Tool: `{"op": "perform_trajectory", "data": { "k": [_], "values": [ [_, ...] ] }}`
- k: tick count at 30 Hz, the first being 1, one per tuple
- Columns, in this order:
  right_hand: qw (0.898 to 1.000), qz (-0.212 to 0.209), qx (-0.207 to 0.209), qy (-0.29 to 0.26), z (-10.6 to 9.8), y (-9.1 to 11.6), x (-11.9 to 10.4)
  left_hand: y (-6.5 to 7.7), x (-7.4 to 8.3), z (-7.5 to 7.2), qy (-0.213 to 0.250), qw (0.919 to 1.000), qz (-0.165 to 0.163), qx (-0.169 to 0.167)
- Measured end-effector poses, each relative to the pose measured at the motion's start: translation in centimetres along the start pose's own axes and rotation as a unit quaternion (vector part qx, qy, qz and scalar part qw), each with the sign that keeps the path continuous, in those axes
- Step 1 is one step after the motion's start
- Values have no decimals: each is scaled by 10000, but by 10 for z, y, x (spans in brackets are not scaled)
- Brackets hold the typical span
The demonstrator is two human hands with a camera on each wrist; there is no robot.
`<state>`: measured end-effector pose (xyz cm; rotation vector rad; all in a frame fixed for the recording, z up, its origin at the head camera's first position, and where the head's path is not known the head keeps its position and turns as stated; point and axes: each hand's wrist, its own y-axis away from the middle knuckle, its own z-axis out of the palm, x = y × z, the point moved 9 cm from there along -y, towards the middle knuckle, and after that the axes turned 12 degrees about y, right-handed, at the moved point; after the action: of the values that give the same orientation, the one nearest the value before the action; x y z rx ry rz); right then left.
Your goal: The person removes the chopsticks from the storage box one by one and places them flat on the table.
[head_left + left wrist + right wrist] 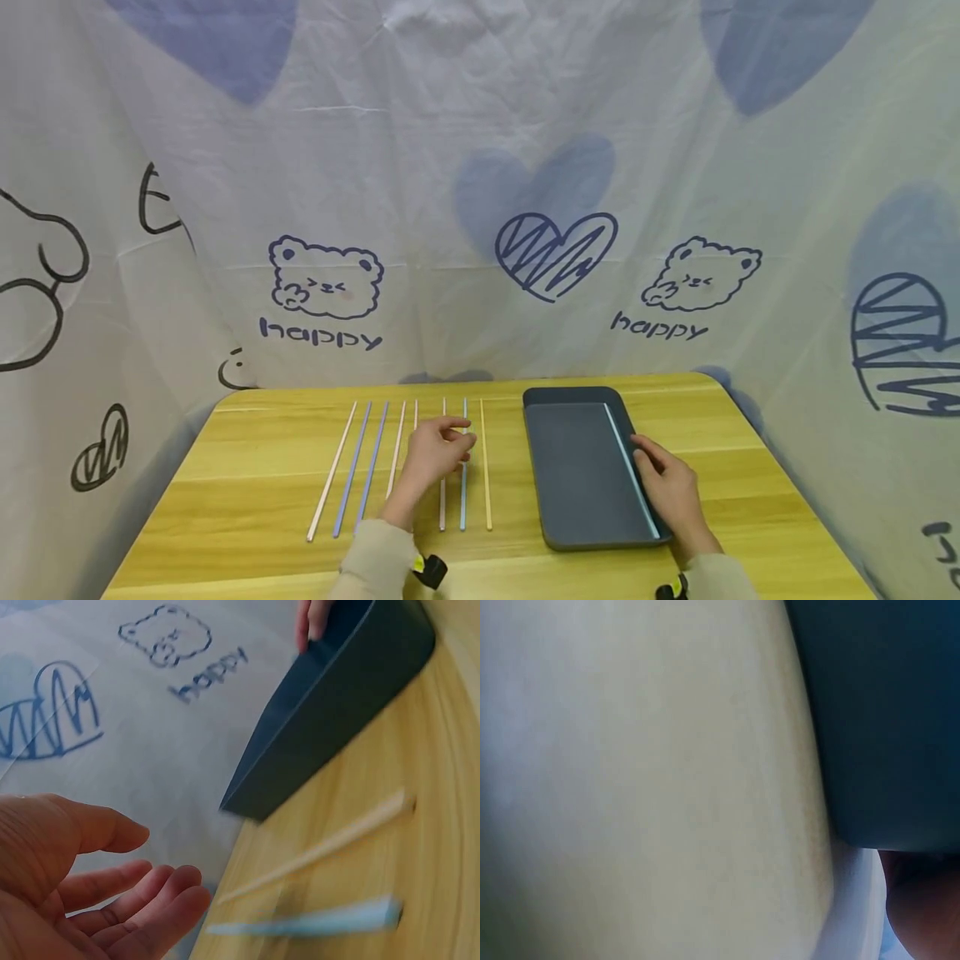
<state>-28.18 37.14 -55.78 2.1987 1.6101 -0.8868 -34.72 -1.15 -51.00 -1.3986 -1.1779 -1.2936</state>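
My left hand (pixel 435 454) hovers over the sticks on the left side, fingers loosely bent and apart from the thumb, with nothing between them. Below it lie a light blue stick (pixel 463 502) and a pink stick (pixel 442 504); a yellow stick (pixel 486 475) is just to its right. In the left wrist view, the thumb and fingertips (pixel 187 889) are spread beside these sticks. A dark grey tray (pixel 558 537) stands to the right. My right hand (pixel 671 492) holds its right rim, thumb and forefinger over the edge. One light blue stick (pixel 628 462) lies lengthwise inside, along that side.
Further left, white and purple sticks lie roughly parallel, among them a white stick (pixel 330 475) and a purple stick (pixel 352 467). The wooden table (pixel 240 500) ends at a hanging printed cloth (pixel 435 317) at the back and sides.
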Motion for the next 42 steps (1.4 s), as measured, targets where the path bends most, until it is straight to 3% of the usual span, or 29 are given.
{"op": "perform_trajectory", "data": {
  "k": [9, 17, 23, 33, 42],
  "values": [
    [10000, 33, 8, 32, 0, 1, 1, -3, 2, 69, 724, 9954, -255, -571],
    [10000, 32, 33, 20, -1, 0, 0, -6, 6, 117, 674, 9934, -523, -761],
    [10000, 40, -8, 32, 0, 0, 0, -2, -1, 151, 571, 9922, -770, -802],
    [9999, 69, 99, 52, -3, 0, 1, -3, -21, 197, 90, 9911, -1162, -647],
    [9999, -13, 69, 87, 0, -1, 2, -5, -32, 222, -329, 9926, -1026, -554]
  ]
}}
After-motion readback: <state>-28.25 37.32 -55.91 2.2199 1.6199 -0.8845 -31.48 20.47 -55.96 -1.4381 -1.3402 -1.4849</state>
